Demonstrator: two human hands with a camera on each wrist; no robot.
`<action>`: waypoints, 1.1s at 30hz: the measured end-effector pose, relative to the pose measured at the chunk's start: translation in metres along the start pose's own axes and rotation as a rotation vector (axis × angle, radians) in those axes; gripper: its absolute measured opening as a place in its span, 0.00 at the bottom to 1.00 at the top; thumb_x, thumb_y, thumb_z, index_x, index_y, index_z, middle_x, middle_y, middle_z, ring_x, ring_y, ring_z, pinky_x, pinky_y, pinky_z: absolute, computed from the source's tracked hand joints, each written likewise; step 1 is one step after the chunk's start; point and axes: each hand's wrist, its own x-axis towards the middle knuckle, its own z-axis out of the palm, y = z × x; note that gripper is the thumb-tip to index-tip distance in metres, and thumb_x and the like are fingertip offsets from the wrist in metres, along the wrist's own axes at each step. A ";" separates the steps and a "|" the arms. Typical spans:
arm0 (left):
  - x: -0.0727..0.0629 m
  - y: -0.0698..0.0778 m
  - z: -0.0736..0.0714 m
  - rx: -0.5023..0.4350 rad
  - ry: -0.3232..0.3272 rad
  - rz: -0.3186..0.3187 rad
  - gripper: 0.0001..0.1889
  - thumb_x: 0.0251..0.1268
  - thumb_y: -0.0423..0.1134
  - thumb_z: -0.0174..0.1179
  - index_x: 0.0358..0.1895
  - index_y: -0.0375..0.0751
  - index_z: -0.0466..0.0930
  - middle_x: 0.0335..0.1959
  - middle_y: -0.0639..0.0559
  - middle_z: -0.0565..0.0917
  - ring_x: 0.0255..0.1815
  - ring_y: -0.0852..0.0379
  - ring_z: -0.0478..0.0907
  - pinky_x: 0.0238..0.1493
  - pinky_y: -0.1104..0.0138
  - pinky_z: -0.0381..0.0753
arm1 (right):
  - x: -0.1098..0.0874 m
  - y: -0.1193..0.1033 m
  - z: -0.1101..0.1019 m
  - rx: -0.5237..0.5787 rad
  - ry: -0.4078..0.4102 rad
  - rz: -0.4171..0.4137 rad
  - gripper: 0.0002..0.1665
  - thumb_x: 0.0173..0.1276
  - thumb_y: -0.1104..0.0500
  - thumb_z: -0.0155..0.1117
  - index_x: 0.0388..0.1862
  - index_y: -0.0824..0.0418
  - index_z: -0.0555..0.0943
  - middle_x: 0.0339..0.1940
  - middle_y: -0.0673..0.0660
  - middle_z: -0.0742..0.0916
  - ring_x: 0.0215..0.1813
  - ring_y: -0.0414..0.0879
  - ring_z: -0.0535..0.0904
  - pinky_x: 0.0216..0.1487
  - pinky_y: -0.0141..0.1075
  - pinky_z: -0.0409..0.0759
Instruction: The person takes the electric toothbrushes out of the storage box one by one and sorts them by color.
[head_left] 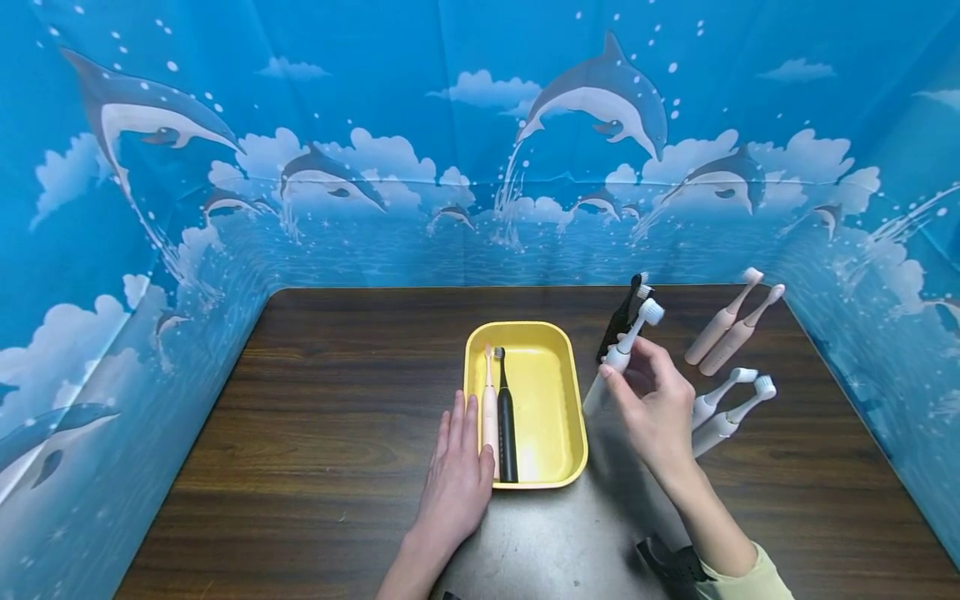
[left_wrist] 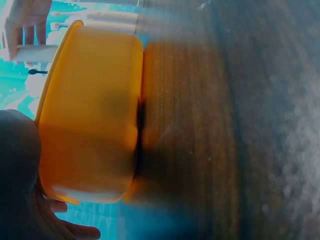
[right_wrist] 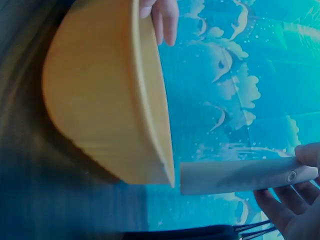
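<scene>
Hands: our left hand point(head_left: 459, 483) lies with fingers extended along the outside of the yellow tray point(head_left: 543, 417), at its 8 o'clock; it grips nothing. Our right hand point(head_left: 660, 408), at the tray's 3 o'clock, pinches a white toothbrush point(head_left: 617, 358) high on the handle, thumb against fingers, brush head tilted toward 1 o'clock. The handle's lower end is just beside the rim; contact cannot be told.

In the tray, 9 o'clock side: one pink toothbrush point(head_left: 490, 412) and one black toothbrush point(head_left: 506, 425), side by side. Outside: black toothbrushes point(head_left: 618, 323) at 2 o'clock, partly hidden; a pink pair point(head_left: 726, 348) between 2 and 3; a white pair point(head_left: 715, 432) at 3.

Risks, our judgement: carried low, the handle's end could catch the rim and twist from our pinch. A wide wrist swing could topple the white pair. Should our left hand lift, a knock might shift the tray.
</scene>
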 end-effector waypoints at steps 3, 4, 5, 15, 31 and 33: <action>0.000 0.001 0.000 0.004 -0.006 -0.006 0.35 0.75 0.40 0.54 0.82 0.37 0.54 0.84 0.39 0.50 0.79 0.30 0.52 0.72 0.38 0.60 | -0.008 0.005 -0.006 -0.004 0.062 -0.038 0.28 0.55 0.79 0.74 0.56 0.74 0.80 0.45 0.66 0.89 0.47 0.28 0.83 0.47 0.23 0.81; 0.000 0.001 0.000 0.005 -0.006 -0.007 0.35 0.75 0.40 0.54 0.81 0.37 0.55 0.84 0.39 0.50 0.79 0.30 0.52 0.72 0.38 0.60 | -0.011 0.007 -0.007 -0.004 0.082 -0.055 0.28 0.54 0.80 0.75 0.55 0.75 0.80 0.45 0.67 0.89 0.47 0.27 0.82 0.47 0.23 0.81; 0.000 0.001 0.000 0.005 -0.006 -0.007 0.35 0.75 0.40 0.54 0.81 0.37 0.55 0.84 0.39 0.50 0.79 0.30 0.52 0.72 0.38 0.60 | -0.014 0.009 -0.008 -0.009 0.100 -0.072 0.28 0.52 0.81 0.75 0.55 0.76 0.80 0.45 0.68 0.89 0.48 0.27 0.82 0.48 0.22 0.80; 0.000 0.000 0.000 0.011 -0.002 0.008 0.36 0.75 0.40 0.54 0.81 0.36 0.54 0.83 0.37 0.51 0.79 0.30 0.52 0.72 0.38 0.61 | -0.045 0.028 -0.025 -0.095 0.239 -0.146 0.26 0.47 0.79 0.77 0.48 0.80 0.81 0.44 0.72 0.87 0.51 0.30 0.82 0.48 0.21 0.80; 0.001 0.000 -0.002 0.008 -0.012 0.004 0.36 0.76 0.40 0.54 0.82 0.37 0.53 0.83 0.38 0.50 0.79 0.30 0.51 0.72 0.38 0.60 | -0.075 0.046 -0.039 -0.186 0.435 -0.125 0.26 0.64 0.58 0.77 0.42 0.82 0.80 0.38 0.77 0.80 0.50 0.32 0.80 0.47 0.19 0.79; 0.001 0.000 -0.002 0.005 -0.016 0.001 0.36 0.76 0.40 0.54 0.82 0.38 0.53 0.83 0.38 0.50 0.79 0.30 0.51 0.72 0.38 0.60 | -0.077 0.047 -0.039 -0.197 0.444 -0.116 0.24 0.62 0.62 0.77 0.42 0.83 0.80 0.38 0.77 0.80 0.50 0.31 0.80 0.47 0.19 0.78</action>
